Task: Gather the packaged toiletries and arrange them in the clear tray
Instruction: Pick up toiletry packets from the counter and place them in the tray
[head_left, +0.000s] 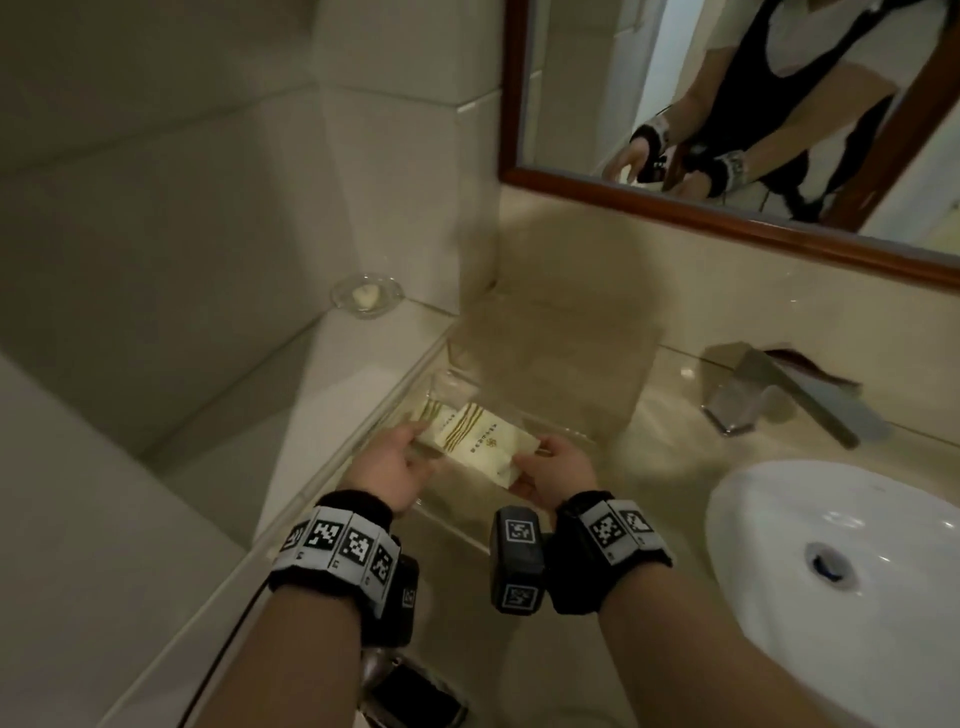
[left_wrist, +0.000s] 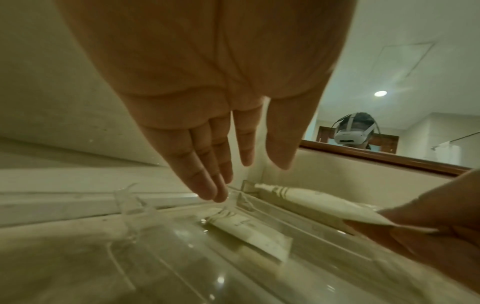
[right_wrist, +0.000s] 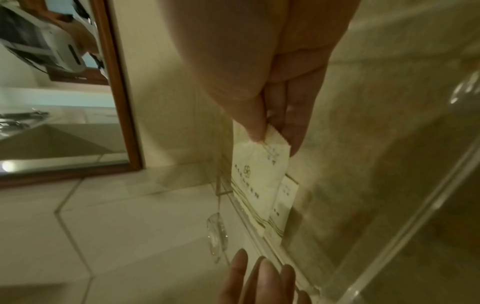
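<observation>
A clear tray (head_left: 571, 374) sits on the beige counter by the wall ledge. My right hand (head_left: 550, 467) pinches the near corner of a cream packet with gold stripes (head_left: 478, 441) between thumb and fingers and holds it low over the tray. In the right wrist view the right hand (right_wrist: 270, 133) pinches that packet (right_wrist: 259, 170) above a second packet (right_wrist: 283, 205). The second packet (left_wrist: 249, 232) lies flat in the tray. My left hand (left_wrist: 249, 181) is empty, fingers straight, their tips at the tray's left wall (left_wrist: 135, 205).
A glass soap dish (head_left: 368, 296) with a white soap stands on the ledge at the back left. A chrome faucet (head_left: 779, 395) and a white basin (head_left: 841, 571) lie to the right. A wood-framed mirror (head_left: 727, 218) hangs above the counter.
</observation>
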